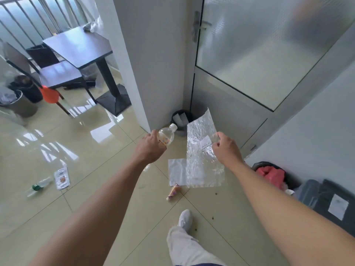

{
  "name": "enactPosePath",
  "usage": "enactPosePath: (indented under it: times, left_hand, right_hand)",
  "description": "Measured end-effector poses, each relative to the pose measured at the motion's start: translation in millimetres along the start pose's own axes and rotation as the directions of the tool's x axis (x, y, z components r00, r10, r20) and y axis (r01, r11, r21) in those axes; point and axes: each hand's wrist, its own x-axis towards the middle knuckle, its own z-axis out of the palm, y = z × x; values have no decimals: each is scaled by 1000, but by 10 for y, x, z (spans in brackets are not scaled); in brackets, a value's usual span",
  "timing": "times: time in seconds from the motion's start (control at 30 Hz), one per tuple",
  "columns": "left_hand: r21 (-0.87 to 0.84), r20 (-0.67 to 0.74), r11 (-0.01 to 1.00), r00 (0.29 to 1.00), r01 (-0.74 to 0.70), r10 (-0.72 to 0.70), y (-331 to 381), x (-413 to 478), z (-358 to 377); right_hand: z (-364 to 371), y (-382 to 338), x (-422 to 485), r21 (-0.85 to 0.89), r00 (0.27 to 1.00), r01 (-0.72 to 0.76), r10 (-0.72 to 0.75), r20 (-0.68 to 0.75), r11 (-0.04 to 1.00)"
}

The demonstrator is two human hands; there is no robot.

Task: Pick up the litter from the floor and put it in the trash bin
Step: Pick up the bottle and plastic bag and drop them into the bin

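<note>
Left hand (151, 145): wrapped around plastic bottle (166, 135); light, rigid, slick.
Right hand (226, 146): fingers pinching clear plastic sheet (201, 160); flimsy, crinkly.
Trash bin (181, 120): 12 o'clock, just beyond both.

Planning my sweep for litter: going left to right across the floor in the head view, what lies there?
Green-labelled plastic bottle → printed sachet → flat white bag → red bag.

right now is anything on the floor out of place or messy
Yes. Litter still lies on the tiles: a green-capped bottle on its side and a snack packet at left, a flat plastic bag and a small wrapper in the middle, plus scattered crumbs.
</note>
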Motion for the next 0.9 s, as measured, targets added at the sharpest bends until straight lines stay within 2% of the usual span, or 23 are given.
enactPosePath:
  times: [0.13,0.3,0.43,0.57,0.73,0.9]
  left_hand:
    - [20,39,1000,999,9,-10,-36,657,-108]
    - [9,23,1000,1000,-14,14,-147,1354,-252]
    - [14,75,999,997,-30,29,-339,1978,-334]
    - [-9,139,998,988,-61,62,-612,2731,-388]
    - [33,255,982,951,-186,172,-1068,3719,-497]
    - [51,384,975,905,-218,182,-1292,4602,-639]
  right_hand:
    - [84,-73,724,-16,998,-69,70,9,997]
    - [166,-359,1410,-71,992,-116,119,49,991]
    - [322,-592,1896,-106,990,-129,135,43,986]
    - [618,-783,2432,-98,977,-209,211,12,973]
    - [1042,-1077,2894,-102,919,-390,394,21,915]
    - [1224,-1390,3331,-79,855,-517,518,-3,852]
